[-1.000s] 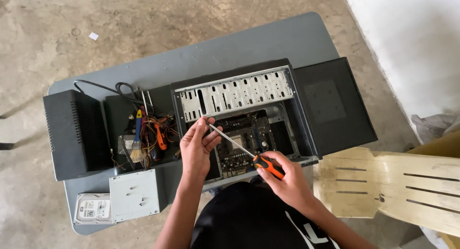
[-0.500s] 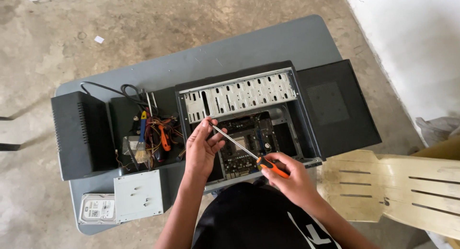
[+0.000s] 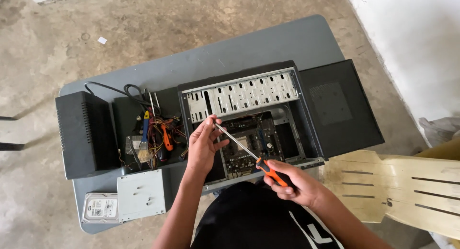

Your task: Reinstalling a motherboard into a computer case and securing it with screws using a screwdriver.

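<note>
A grey desk [image 3: 268, 47] with rounded corners stands on a rough concrete floor [image 3: 96, 19]. On it lies an open computer case [image 3: 249, 93], metal frame up, with its black side panel [image 3: 338, 107] just beside it at the right. To the left rests a black box-shaped unit [image 3: 84, 134]. At the near left corner lie a grey drive cage [image 3: 141, 195] and a hard drive [image 3: 99, 207], touching.

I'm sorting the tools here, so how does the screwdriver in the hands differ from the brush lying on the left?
The screwdriver has an orange-and-black handle and a thin metal shaft; the brush has a blue handle and pale bristles. The screwdriver is held by the right hand, its tip at the left hand; the brush lies untouched among wires. Both are slender hand tools.
</note>
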